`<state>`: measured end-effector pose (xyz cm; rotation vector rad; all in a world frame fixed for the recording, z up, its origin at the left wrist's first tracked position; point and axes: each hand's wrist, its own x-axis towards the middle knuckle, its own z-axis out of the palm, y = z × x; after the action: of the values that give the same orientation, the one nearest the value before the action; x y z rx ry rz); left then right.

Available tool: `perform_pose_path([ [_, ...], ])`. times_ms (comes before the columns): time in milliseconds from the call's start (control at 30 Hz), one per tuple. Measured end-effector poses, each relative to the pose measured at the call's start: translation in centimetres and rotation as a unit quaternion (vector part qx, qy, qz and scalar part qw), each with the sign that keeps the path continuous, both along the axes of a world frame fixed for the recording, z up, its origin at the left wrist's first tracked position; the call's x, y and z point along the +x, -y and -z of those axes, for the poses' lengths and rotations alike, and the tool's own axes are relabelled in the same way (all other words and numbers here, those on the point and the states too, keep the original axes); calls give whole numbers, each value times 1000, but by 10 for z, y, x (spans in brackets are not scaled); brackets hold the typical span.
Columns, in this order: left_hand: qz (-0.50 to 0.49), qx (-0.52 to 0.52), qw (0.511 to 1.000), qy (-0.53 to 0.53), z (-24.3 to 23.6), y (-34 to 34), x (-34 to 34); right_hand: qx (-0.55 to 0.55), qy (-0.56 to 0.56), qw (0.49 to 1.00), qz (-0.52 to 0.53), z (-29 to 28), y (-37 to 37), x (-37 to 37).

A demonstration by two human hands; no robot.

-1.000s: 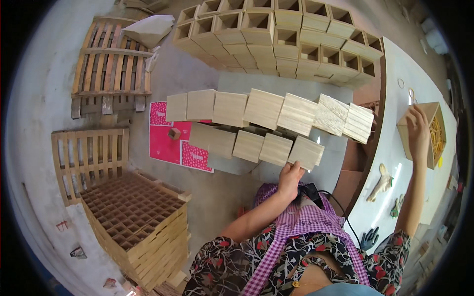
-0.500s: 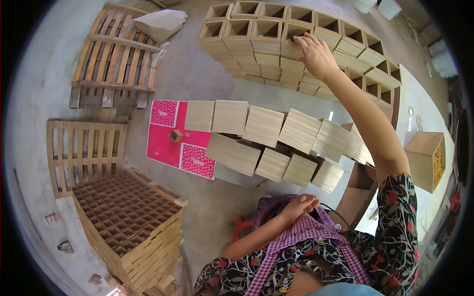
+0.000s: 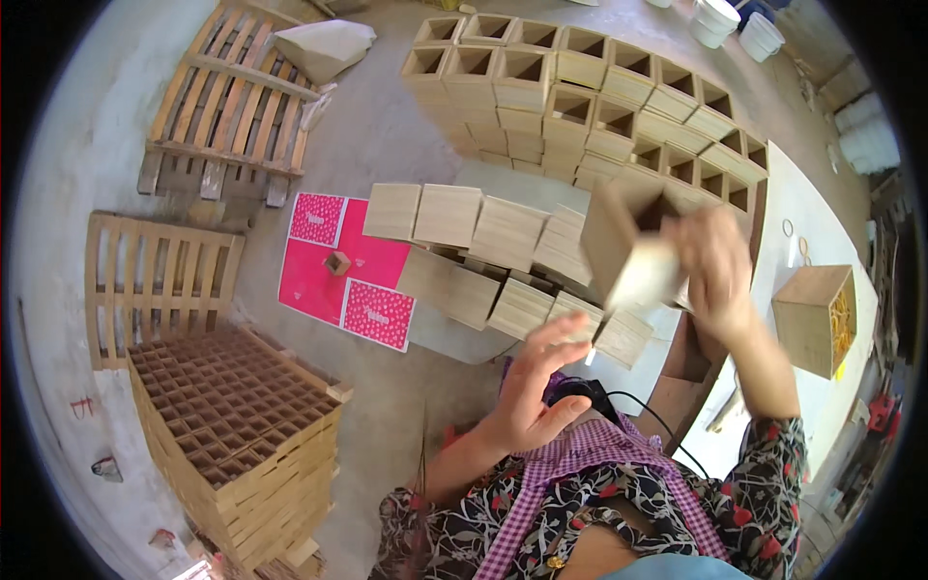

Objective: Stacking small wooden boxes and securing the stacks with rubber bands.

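My right hand [image 3: 713, 271] grips one wall of an open-topped wooden box [image 3: 609, 246], lifted in front of me and blurred by motion. My left hand [image 3: 546, 387] is raised below it, fingers apart and holding nothing. Beneath the lifted box, two rows of pale wooden boxes [image 3: 508, 232] lie on their sides on the table, partly hidden by it. At the table's far side stand stacked open-topped wooden boxes [image 3: 523, 77], with a gap in the top layer.
A pink printed sheet [image 3: 324, 261] bears a small wooden cube [image 3: 336, 263]. At right, a wooden box [image 3: 817, 319] holds yellow rubber bands. Stacked wooden grids [image 3: 232, 406] stand at lower left, with pallets [image 3: 227, 97] behind. A black cable [image 3: 667, 440] hangs beside my apron.
My right hand has taken a box from the far stack's top layer and brought it toward me. My left hand has risen from my apron and spread its fingers.
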<state>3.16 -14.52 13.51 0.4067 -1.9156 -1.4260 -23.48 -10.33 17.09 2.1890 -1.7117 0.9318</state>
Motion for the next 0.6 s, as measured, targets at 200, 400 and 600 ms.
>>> perform_pose_path([
  [200,255,-62,963,59,-13,-26,-59,89,332,936,78,3,-135,66],
  [400,360,276,886,96,23,-117,-101,157,793,551,206,65,-228,40],
  [600,359,424,830,49,48,-171,-115,141,890,397,174,104,-262,16],
])
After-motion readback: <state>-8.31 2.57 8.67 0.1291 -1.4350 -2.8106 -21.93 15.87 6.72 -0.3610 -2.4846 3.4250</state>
